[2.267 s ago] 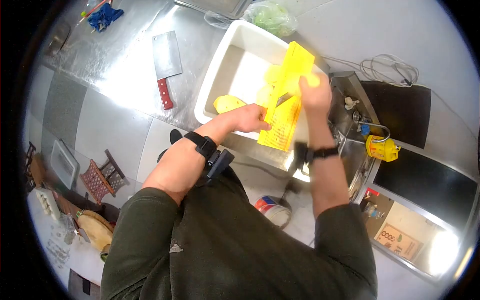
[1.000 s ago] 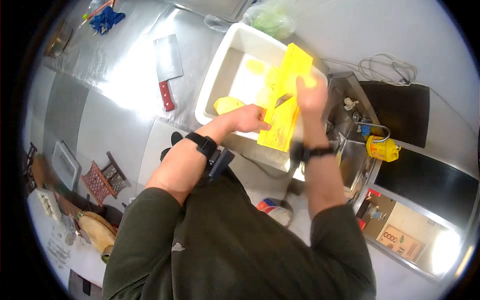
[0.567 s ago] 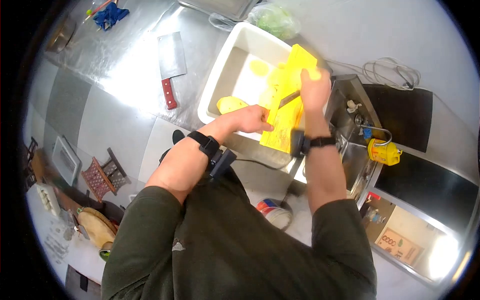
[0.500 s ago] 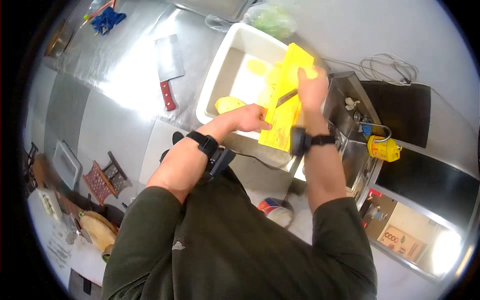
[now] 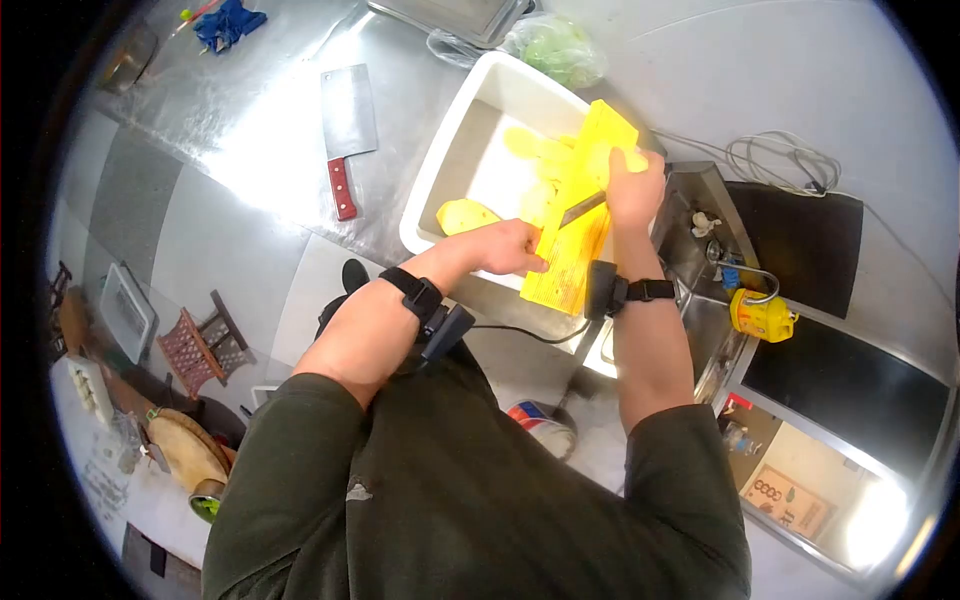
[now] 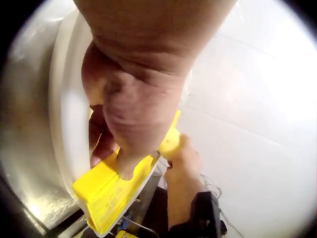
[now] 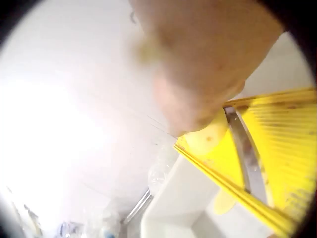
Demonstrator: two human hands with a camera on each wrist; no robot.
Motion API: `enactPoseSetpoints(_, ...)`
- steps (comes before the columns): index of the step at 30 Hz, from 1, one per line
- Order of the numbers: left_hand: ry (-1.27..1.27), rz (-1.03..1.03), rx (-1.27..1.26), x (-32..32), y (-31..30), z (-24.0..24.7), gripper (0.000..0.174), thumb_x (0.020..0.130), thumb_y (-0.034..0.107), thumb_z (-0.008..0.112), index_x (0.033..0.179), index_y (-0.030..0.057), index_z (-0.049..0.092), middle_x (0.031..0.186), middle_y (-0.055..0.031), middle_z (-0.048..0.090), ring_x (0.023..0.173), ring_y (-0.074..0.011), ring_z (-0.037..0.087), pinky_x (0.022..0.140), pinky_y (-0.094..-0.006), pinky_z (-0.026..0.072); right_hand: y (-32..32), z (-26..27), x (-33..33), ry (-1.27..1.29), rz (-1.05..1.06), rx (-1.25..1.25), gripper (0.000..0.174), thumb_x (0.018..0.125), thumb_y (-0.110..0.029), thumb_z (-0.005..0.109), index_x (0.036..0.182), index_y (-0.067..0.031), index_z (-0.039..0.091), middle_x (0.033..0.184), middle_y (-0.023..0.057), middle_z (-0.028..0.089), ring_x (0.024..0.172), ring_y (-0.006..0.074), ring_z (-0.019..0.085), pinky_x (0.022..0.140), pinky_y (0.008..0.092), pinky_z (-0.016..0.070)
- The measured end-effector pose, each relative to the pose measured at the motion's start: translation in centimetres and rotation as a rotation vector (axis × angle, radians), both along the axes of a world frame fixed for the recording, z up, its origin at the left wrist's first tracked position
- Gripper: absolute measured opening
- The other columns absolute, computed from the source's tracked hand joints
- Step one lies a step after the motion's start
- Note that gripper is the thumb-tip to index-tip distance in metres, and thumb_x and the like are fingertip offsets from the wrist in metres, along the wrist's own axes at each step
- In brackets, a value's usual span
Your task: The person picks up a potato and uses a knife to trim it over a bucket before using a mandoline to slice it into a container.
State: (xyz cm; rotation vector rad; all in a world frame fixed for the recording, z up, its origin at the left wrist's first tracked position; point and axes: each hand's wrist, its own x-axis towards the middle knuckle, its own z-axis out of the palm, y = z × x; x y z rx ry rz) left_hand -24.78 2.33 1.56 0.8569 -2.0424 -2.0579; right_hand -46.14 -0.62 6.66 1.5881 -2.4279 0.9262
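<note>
Head view: a yellow slicer (image 5: 562, 268) is laid slanting across a white tub (image 5: 443, 140), running from about 1 o'clock to 6 o'clock, its metal blade (image 5: 583, 208) set crosswise. Its lower end is gripped by the left hand (image 5: 508, 245), the thumb pressed on the ridged face and the fingers curled at the edge (the left wrist view shows this best). A pale yellow piece (image 5: 630, 160) is grasped in the curled fingers of the right hand (image 5: 637, 192) and held against the slicer at the blade's 1 o'clock side; some fingertips are hidden. Inside the tub, a larger yellow chunk (image 5: 462, 216) is seen at 8 o'clock, and flat slices (image 5: 523, 142) are scattered near the slicer. A cleaver (image 5: 348, 115) is placed at the tub's 10 o'clock, on the metal counter (image 5: 235, 130).
</note>
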Motion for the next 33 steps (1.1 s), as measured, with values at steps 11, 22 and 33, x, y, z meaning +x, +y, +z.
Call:
enactPoseSetpoints(11,-0.002,-0.036,-0.048,-0.1,-0.1,-0.2,0.036,0.083,0.034,0.073,0.089,0.0014,0.058,0.076,-0.0123,0.063,0.072,-0.023,0.058,0.066,-0.0364,0.0468,9.0,0.9,4.0,-0.02,-0.062,0.178,0.049,0.076,-0.033,0.075,0.107,0.0026,0.061,0.102,0.0248,0.063,0.098,0.0407,0.06,0.088,0.047,0.0469)
enactPoseSetpoints(22,-0.029,-0.049,0.024,0.0,-0.3,0.4,0.032,0.083,0.029,0.072,0.09,0.0,0.06,0.076,-0.0101,0.063,0.072,-0.0191,0.058,0.066,-0.0342,0.0468,9.1,1.8,4.4,0.013,-0.067,0.189,0.048,0.078,-0.034,0.075,0.108,0.0003,0.062,0.1,0.0233,0.063,0.096,0.0399,0.061,0.085,0.0451,0.0484)
enactPoseSetpoints(33,-0.011,-0.048,0.041,-0.2,-0.2,0.4,0.032,0.086,0.028,0.07,0.097,-0.0012,0.062,0.082,-0.0095,0.065,0.076,-0.0186,0.058,0.07,-0.0331,0.0482,13.0,5.6,4.7,0.074,-0.035,0.342,0.05,0.081,-0.039,0.072,0.109,0.0019,0.062,0.101,0.0232,0.064,0.097,0.0392,0.062,0.083,0.0455,0.0498)
